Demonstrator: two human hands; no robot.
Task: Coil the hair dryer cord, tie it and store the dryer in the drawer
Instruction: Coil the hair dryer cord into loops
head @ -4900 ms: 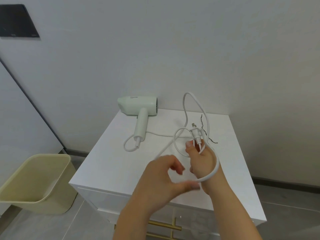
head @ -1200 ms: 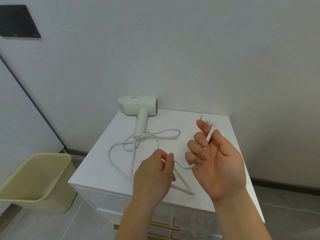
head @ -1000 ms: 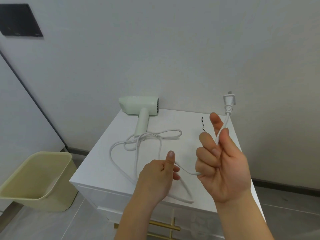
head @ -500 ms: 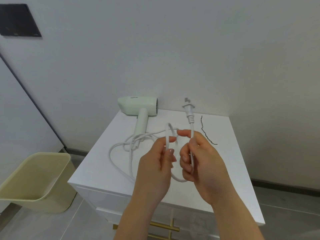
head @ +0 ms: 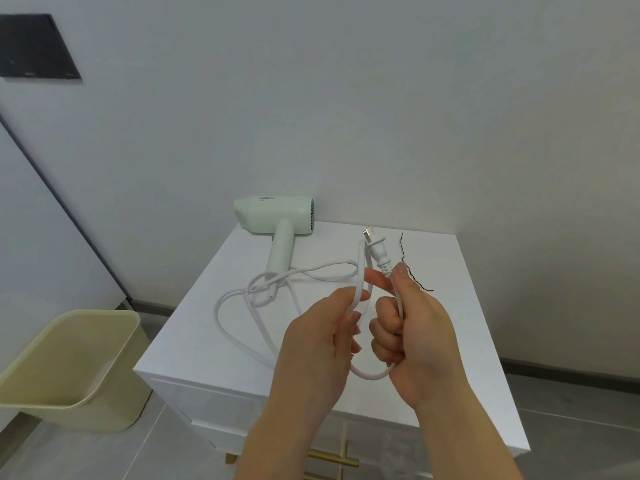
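Observation:
A pale green hair dryer (head: 277,223) lies at the back of the white cabinet top (head: 194,327), against the wall. Its white cord (head: 232,327) sprawls in loose loops on the top. My right hand (head: 412,337) grips the cord just below the plug (head: 378,249), which points up. My left hand (head: 322,344) pinches a raised loop of the same cord beside it. A short stretch of cord hangs in a U between the two hands. A thin black tie (head: 408,268) lies on the top to the right.
A beige waste bin (head: 69,368) stands on the floor left of the cabinet. A gold drawer handle (head: 332,459) shows on the cabinet front below my arms; the drawer is closed. The wall runs close behind the dryer.
My hands came together over the cabinet. The right hand swung the plug from the far right in toward the middle, and the left hand lifted a loop of cord beside it.

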